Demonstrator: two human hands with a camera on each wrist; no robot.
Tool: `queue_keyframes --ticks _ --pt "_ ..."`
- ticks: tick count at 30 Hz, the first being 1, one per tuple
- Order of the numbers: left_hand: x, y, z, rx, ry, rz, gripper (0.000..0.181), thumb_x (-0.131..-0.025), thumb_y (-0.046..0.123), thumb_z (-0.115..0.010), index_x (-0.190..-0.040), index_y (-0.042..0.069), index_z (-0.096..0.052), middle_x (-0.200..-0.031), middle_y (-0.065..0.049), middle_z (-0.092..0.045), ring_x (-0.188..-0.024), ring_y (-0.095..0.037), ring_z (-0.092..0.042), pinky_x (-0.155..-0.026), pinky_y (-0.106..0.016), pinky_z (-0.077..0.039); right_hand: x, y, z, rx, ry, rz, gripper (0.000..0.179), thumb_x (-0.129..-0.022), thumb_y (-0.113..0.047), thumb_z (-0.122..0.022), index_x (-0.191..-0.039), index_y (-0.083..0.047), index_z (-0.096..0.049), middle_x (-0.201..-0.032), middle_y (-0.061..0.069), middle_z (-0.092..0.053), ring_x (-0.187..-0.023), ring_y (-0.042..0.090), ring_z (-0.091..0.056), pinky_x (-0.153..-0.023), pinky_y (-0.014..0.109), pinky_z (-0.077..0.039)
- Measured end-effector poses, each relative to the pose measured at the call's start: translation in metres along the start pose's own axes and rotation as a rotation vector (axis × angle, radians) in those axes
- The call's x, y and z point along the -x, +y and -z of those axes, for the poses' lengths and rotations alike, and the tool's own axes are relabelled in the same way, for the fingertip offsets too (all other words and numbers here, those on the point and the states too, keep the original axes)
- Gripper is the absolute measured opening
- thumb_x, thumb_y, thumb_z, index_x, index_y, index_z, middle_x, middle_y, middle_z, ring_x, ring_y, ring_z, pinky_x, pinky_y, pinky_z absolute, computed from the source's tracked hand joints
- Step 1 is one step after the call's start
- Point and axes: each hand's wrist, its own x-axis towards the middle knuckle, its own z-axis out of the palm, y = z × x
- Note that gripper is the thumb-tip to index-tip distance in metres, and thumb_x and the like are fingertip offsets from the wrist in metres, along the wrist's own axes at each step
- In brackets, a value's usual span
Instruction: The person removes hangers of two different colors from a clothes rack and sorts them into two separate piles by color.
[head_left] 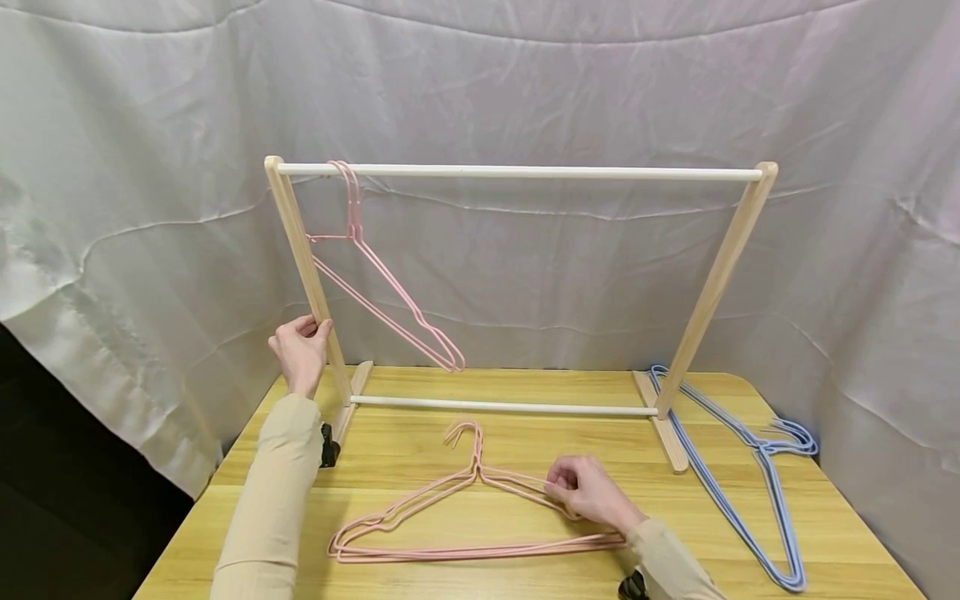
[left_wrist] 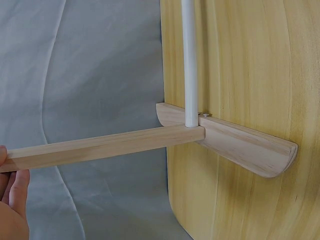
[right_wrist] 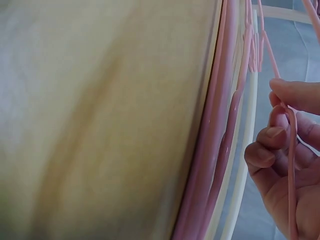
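Observation:
In the head view, my left hand [head_left: 302, 357] pinches the left wooden upright [head_left: 298, 237] of a garment rack about midway up. The left wrist view shows those fingers [left_wrist: 19, 192] at the edge, thumb against the wood. Several pink clothes hangers [head_left: 477, 446] lie stacked on the table in front of the rack, hooks toward it. My right hand [head_left: 594, 493] grips the right shoulder of a pink hanger from this stack. Close up, its thumb and fingers pinch the thin pink arm [right_wrist: 292, 170], raised apart from the hangers below.
More pink hangers [head_left: 354, 218] hang at the left end of the rack's white top rail [head_left: 525, 172]. Blue hangers [head_left: 782, 512] lie at the table's right, partly behind the right upright [head_left: 716, 287]. A white lower rail [head_left: 502, 406] joins the wooden feet. Grey curtain [head_left: 562, 92] stands behind.

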Motion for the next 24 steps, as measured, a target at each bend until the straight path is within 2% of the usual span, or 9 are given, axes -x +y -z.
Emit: queue_keyframes --ticks 6,15,21,24 --pt "0.0014 0.0009 -0.0002 0.006 0.019 -0.007 0.033 -0.093 0.017 -0.070 -0.116 -0.007 -0.071 -0.115 -0.028 -0.071 -0.125 -0.035 -0.038 -0.103 -0.047 -0.026 0.0005 0.0002 -0.0001 0.002 -0.020 -0.026 0.012 -0.089 -0.011 -0.073 -0.078 -0.012 -0.068 -0.064 -0.008 -0.056 -0.055 -0.005 -0.044 -0.051 0.016 -0.037" --pt "0.0005 0.0005 0.0001 0.004 -0.002 0.021 0.034 -0.094 0.017 -0.070 -0.118 -0.006 -0.071 -0.118 -0.028 -0.070 -0.128 -0.034 -0.037 -0.107 -0.047 -0.028 0.0012 -0.0011 0.0010 0.008 -0.047 -0.052 0.011 -0.088 -0.010 -0.073 -0.079 -0.011 -0.068 -0.064 -0.007 -0.058 -0.055 -0.004 -0.045 -0.051 0.016 -0.039" --pt "0.0011 0.0023 0.0013 0.000 -0.009 0.010 0.033 -0.094 0.017 -0.070 -0.117 -0.006 -0.071 -0.117 -0.028 -0.070 -0.128 -0.035 -0.037 -0.106 -0.048 -0.026 -0.0007 -0.0011 0.0026 0.014 -0.042 -0.042 0.005 -0.088 -0.009 -0.072 -0.083 -0.009 -0.069 -0.068 -0.005 -0.060 -0.058 -0.003 -0.046 -0.054 0.017 -0.042" --pt "0.0002 0.0023 0.0023 -0.005 -0.003 0.004 0.033 -0.094 0.017 -0.070 -0.117 -0.007 -0.071 -0.117 -0.029 -0.070 -0.128 -0.036 -0.037 -0.105 -0.048 -0.027 -0.0083 -0.0087 0.0083 0.016 -0.039 -0.011 0.004 -0.091 -0.008 -0.069 -0.090 -0.004 -0.070 -0.073 -0.002 -0.061 -0.060 -0.002 -0.045 -0.055 0.018 -0.042"
